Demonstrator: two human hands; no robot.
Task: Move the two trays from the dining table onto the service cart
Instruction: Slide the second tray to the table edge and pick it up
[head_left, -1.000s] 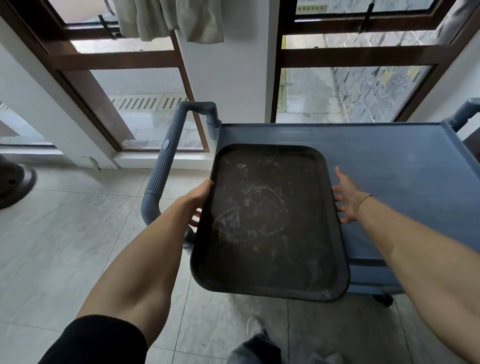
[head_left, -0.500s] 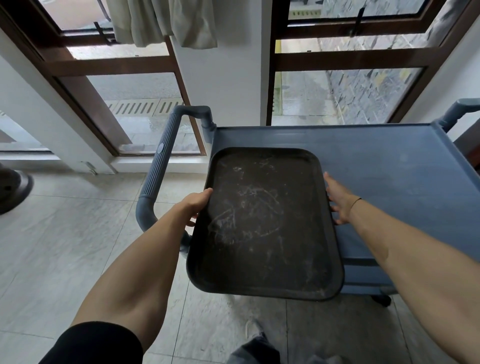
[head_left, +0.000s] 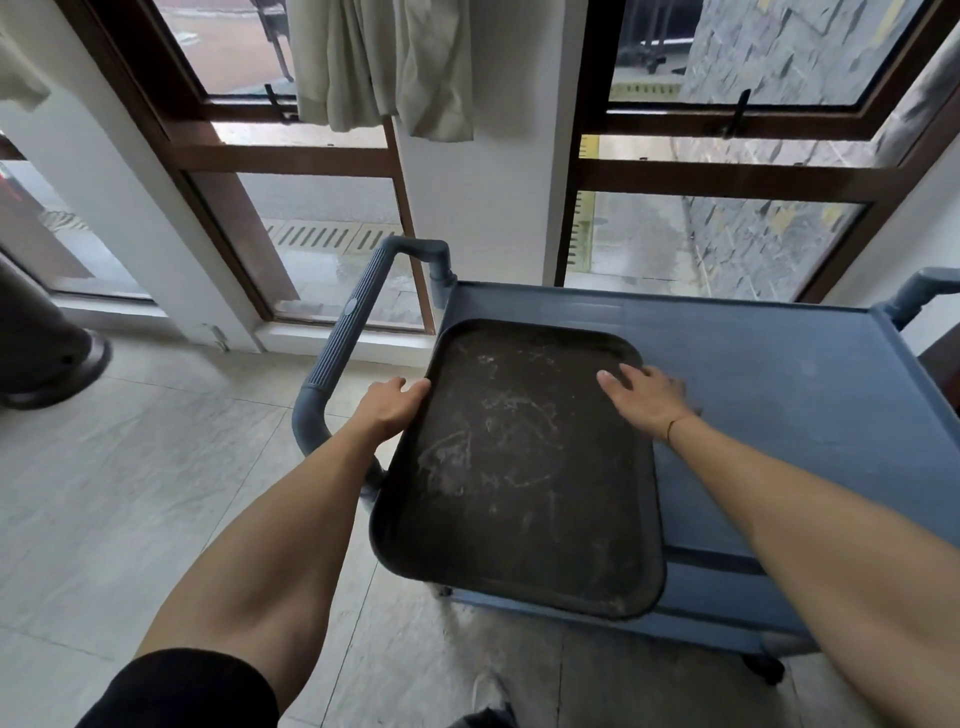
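Observation:
One dark, scuffed tray lies lengthwise on the left part of the blue service cart's top. Its far end is on the cart and its near end hangs out past the cart's front edge. My left hand grips the tray's left rim, thumb on top. My right hand lies flat over the right rim, fingers spread onto the tray's surface, gripping nothing. No second tray is in view.
The cart's ribbed grey handle curves just left of my left hand. Behind the cart are brown-framed windows and a white pillar with a curtain. A dark round base stands on the tiled floor at the left.
The tray has slid further onto the cart. My right hand moved from beside the right rim to lie on top of it. My left hand stayed on the left rim.

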